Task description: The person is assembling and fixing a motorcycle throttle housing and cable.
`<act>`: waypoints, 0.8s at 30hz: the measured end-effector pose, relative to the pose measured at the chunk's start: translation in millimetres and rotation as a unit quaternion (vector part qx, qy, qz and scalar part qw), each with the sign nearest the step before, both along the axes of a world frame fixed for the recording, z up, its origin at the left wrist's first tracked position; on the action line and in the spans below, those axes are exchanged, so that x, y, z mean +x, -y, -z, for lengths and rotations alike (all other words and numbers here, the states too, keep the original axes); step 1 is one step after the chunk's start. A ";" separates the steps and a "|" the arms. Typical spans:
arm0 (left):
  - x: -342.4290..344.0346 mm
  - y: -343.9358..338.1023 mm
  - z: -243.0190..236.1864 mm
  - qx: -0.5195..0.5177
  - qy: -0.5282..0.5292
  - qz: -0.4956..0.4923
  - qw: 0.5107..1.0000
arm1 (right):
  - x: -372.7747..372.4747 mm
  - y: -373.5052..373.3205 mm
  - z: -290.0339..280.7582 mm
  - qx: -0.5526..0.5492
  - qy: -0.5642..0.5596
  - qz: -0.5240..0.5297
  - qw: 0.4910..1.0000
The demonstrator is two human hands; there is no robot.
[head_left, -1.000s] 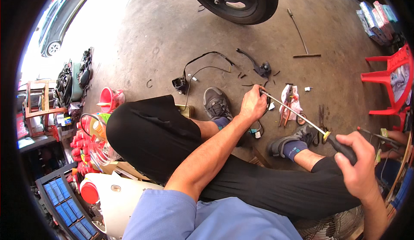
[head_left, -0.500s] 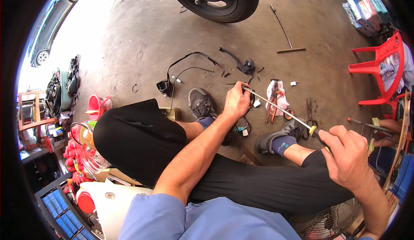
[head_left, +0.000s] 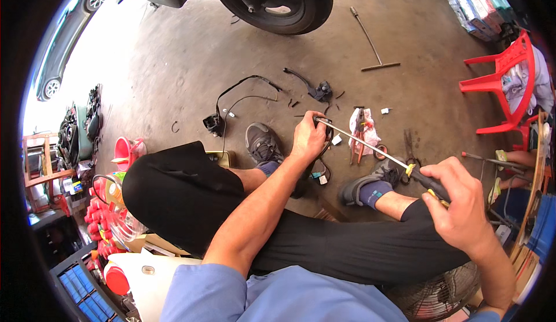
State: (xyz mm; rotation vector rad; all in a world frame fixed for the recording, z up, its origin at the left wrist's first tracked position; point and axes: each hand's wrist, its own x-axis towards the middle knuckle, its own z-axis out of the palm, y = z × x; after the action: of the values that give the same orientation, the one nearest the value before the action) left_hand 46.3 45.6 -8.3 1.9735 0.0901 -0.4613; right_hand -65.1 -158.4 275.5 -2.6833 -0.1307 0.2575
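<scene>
My right hand (head_left: 460, 203) is wrapped round the black-and-yellow handle of a long screwdriver (head_left: 370, 146). Its thin metal shaft slants up and left, and the tip meets a small black part (head_left: 319, 121) pinched in my left hand (head_left: 308, 138). My fingers cover most of that part, so its exact kind is unclear. A dark cable (head_left: 323, 165) hangs below my left hand. On the floor beyond it lie a black switch housing with a lever (head_left: 318, 92) and a wire harness with a black connector (head_left: 213, 123). Pliers (head_left: 358, 145) rest on a stained white cloth (head_left: 369, 128).
Scissors (head_left: 408, 145) lie by my right shoe (head_left: 370, 183). Farther off are a T-handle wrench (head_left: 370, 41) and a scooter wheel (head_left: 301, 9). A red plastic chair (head_left: 504, 84) stands at right, and a fan (head_left: 440, 296) sits near my right leg. Red containers (head_left: 101, 218) crowd the left.
The whole view has shifted slightly, moving the floor items left. Both hands keep their holds, and the screwdriver tip still meets the black part.
</scene>
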 end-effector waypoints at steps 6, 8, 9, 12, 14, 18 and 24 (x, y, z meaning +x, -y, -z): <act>3.9 -6.4 -11.0 -0.007 -0.005 0.000 1.000 | 0.1 4.5 -1.3 -0.143 0.094 -0.163 0.972; 2.9 -3.4 -11.4 -0.041 -0.041 0.000 0.998 | 1.5 2.6 -3.7 -0.190 0.124 -0.202 0.953; 2.7 -3.2 -11.5 -0.072 -0.077 -0.003 0.994 | 2.6 1.4 -3.9 -0.190 0.124 -0.201 0.953; 0.3 -3.0 1.8 -0.066 -0.043 0.006 0.997 | 6.6 -3.6 -5.0 -0.191 0.136 -0.223 0.946; -1.0 -3.5 6.9 -0.058 -0.028 0.002 0.998 | 9.9 -7.0 -6.5 -0.201 0.146 -0.234 0.940; -0.6 -1.5 -3.4 -0.043 -0.044 -0.009 0.998 | 11.0 -8.1 -3.6 -0.205 0.155 -0.248 0.934; -2.5 -2.5 -2.3 -0.013 -0.015 -0.014 1.000 | 15.6 -9.7 -3.7 -0.191 0.141 -0.251 0.938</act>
State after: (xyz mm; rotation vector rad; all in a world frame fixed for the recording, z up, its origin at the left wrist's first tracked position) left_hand 43.8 48.2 -6.0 1.9382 0.1311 -0.4721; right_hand -49.5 -148.7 279.2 -3.0135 -0.9530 0.0460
